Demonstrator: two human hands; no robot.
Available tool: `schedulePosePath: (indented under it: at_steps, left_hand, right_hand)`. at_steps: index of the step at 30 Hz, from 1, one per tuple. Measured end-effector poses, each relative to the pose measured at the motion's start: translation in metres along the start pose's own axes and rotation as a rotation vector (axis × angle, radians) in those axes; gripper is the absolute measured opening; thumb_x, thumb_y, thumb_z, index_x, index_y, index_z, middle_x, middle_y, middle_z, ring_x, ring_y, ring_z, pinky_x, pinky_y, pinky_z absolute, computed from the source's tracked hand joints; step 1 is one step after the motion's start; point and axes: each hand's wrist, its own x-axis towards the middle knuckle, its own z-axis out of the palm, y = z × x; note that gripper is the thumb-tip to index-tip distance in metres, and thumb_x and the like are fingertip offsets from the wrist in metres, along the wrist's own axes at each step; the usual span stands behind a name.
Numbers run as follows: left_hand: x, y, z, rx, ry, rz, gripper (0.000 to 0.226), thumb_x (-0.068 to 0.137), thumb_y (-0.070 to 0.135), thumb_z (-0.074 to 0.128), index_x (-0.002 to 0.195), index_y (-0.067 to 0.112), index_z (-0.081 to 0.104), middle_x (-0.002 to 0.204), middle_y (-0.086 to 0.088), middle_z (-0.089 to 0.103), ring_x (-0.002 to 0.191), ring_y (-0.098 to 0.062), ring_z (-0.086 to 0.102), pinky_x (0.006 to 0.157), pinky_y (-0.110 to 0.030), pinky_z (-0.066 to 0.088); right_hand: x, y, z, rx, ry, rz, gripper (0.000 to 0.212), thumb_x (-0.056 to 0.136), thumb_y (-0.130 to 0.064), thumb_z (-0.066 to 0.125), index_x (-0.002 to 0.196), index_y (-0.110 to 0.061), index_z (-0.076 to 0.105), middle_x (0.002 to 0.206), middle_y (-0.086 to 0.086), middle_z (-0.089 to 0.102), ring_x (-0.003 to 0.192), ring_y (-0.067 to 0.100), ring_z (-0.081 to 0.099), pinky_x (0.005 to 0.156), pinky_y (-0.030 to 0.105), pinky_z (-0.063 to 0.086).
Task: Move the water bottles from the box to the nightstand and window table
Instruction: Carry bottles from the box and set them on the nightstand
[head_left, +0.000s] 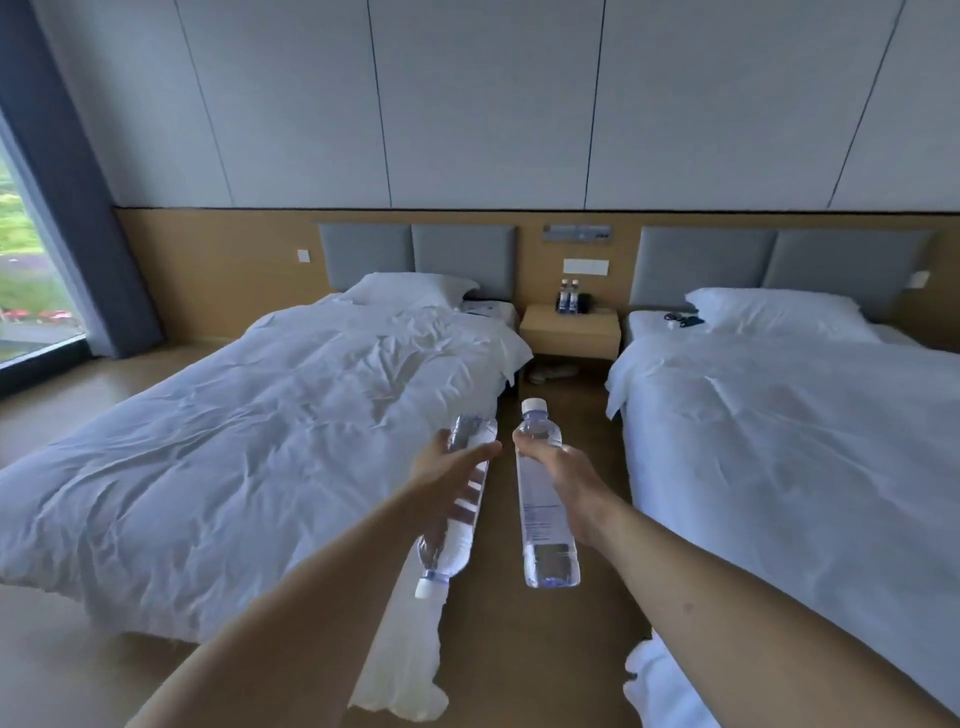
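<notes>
My left hand (447, 470) grips a clear water bottle (457, 535) that points cap-down toward me, its white cap near the bed's edge. My right hand (558, 470) grips a second clear water bottle (545, 530) upright, white cap on top. Both are held out over the aisle between two beds. At the far end of the aisle stands the wooden nightstand (570, 332), with two small water bottles (568, 296) standing on it against the wall. The box and the window table are out of view.
A rumpled white bed (234, 431) lies on the left, a smoother white bed (789, 426) on the right. Slippers (553, 372) lie under the nightstand. Small dark items (683, 320) rest near the right pillow. A window with a blue curtain (67, 208) is far left.
</notes>
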Motion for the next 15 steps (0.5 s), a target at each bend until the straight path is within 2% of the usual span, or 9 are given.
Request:
schedulePosePath:
  at_steps: [2,5,11,15]
  left_hand:
    - [0.044,0.013,0.006,0.015,-0.059,0.000,0.045,0.083,0.040,0.083,0.113,0.021,0.055,0.083,-0.012,0.066,0.047,-0.016,0.063,0.046,-0.032,0.055]
    - [0.104,0.031,0.012,0.052,-0.138,0.011,0.037,0.083,0.041,0.083,0.097,0.033,0.050,0.086,-0.012,0.068,0.050,-0.017,0.065,0.048,-0.033,0.056]
    - [0.198,0.047,0.029,0.096,-0.239,-0.010,0.039,0.078,0.046,0.084,0.096,0.030,0.054,0.086,-0.012,0.070,0.048,-0.016,0.066,0.051,-0.033,0.057]
    - [0.258,0.047,0.048,0.113,-0.278,-0.028,0.044,0.074,0.047,0.085,0.101,0.025,0.058,0.085,-0.012,0.071,0.048,-0.017,0.068,0.050,-0.034,0.057]
  right_hand:
    - [0.034,-0.009,-0.003,-0.016,0.060,0.010,0.054,0.080,-0.066,0.072,0.112,-0.022,0.068,0.103,0.007,0.074,0.099,0.026,0.067,0.079,0.037,0.046]
    - [0.080,-0.024,-0.006,-0.031,0.151,0.030,0.064,0.073,-0.076,0.068,0.115,-0.027,0.064,0.109,0.008,0.071,0.104,0.029,0.063,0.092,0.046,0.047]
    - [0.155,-0.037,-0.020,0.044,0.291,0.110,0.064,0.063,-0.080,0.071,0.102,-0.030,0.069,0.098,0.005,0.073,0.094,0.025,0.067,0.072,0.036,0.042]
    - [0.212,-0.042,-0.036,0.049,0.355,0.115,0.063,0.057,-0.080,0.073,0.095,-0.031,0.071,0.091,0.003,0.074,0.091,0.025,0.069,0.072,0.037,0.045]
